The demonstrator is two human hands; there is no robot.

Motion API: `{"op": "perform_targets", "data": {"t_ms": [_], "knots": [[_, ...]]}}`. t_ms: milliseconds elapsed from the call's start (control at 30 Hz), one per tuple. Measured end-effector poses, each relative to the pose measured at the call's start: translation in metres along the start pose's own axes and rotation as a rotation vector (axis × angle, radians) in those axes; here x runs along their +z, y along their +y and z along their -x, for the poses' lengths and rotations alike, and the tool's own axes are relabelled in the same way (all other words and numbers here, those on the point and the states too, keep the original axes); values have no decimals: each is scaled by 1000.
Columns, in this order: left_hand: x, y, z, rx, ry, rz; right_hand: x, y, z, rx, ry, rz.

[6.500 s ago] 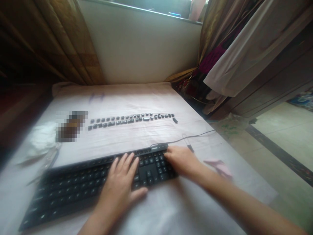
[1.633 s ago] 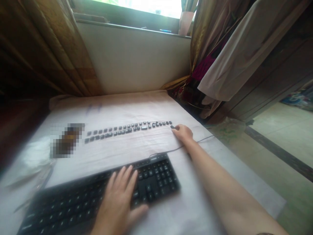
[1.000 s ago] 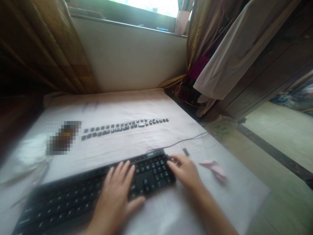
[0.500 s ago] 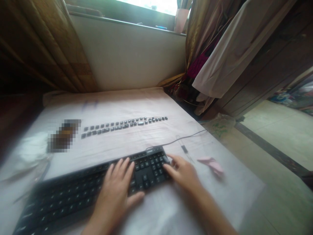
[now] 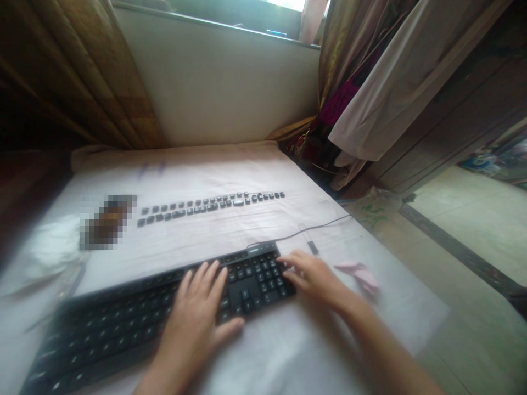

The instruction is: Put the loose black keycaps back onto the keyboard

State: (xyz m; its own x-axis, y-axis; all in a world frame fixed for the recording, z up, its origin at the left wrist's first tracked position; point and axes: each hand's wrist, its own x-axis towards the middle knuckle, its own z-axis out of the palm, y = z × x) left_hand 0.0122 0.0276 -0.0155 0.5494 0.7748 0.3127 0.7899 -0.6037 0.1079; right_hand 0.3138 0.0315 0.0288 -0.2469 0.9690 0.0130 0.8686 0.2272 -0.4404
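Observation:
A black keyboard [image 5: 244, 291] lies at a slant across the near part of the white-covered table, with dark key slots along its top rows. My left hand [image 5: 195, 315] rests flat on its middle, fingers stretched and thumb apart, covering the keys beneath. At the keyboard's right end, my right hand [image 5: 307, 274] bends its thumb and fingers together over the upper right of the number pad. Anything between those fingertips is too small to make out. Beyond the keyboard, loose black keycaps [image 5: 212, 207] lie in two long rows.
The keyboard's cable [image 5: 313, 229] runs right to the table edge. Near it are a small black-handled tool with a wire loop [image 5: 313, 247] and a pink cloth-like piece [image 5: 362, 274]. A blurred-out item [image 5: 107, 222] and a white plastic bag [image 5: 53, 247] sit at left.
My right hand has shifted slightly, its thumb and fingers now closer together at the number pad. The left hand stays flat on the keyboard. The view has tilted down a little.

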Motion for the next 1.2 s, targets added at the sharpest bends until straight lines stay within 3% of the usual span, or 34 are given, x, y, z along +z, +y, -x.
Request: {"op": "perform_targets", "data": {"t_ms": [700,933,1200], "knots": [[-1,1,-1,15,-14,-49,-4,10,-5,-71,-43,-30],[-1,1,-2,31,-6,-74,-6,14,-10,-100,-114,18],[0,1,-1,18,-3,-52,-14,2,-21,-43,-195,70]]}}
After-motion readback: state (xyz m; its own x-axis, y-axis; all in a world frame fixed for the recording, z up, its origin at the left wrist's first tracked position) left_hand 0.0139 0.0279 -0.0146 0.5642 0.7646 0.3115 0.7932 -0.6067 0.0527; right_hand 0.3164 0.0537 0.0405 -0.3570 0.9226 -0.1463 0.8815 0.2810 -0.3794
